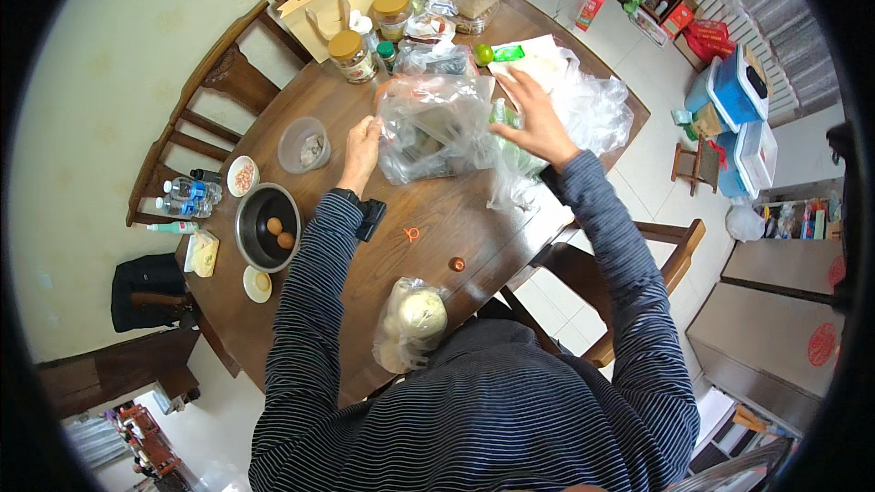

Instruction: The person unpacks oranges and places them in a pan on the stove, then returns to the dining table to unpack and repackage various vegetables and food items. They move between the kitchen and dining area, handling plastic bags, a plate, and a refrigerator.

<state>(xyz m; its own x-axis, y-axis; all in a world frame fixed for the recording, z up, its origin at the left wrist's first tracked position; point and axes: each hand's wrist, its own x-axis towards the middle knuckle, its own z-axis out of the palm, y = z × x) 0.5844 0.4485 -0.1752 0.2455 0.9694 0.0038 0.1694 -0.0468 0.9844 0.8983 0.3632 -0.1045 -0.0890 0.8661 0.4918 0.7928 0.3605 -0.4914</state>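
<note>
My left hand (362, 154) grips the left edge of a clear plastic bag (437, 126). Something dark shows dimly through the bag, too blurred by the film to name. My right hand (536, 119) hovers at the bag's right side with its fingers apart. Under and beside it lies another thin clear bag (513, 150) with something green inside. Crumpled plastic film (601, 113) spreads to the right of that hand. A green round fruit (483, 55) and a bright green packet (508, 53) lie just beyond the fingers.
On the wooden table's (389, 260) left stand a steel bowl (254, 246) with two brown eggs (279, 232), a plastic tub (301, 150) and small dishes. Lidded jars (352, 58) crowd the back. Nearest me are an orange clip (411, 234), a small brown round object (457, 264) and bagged pale produce (413, 321).
</note>
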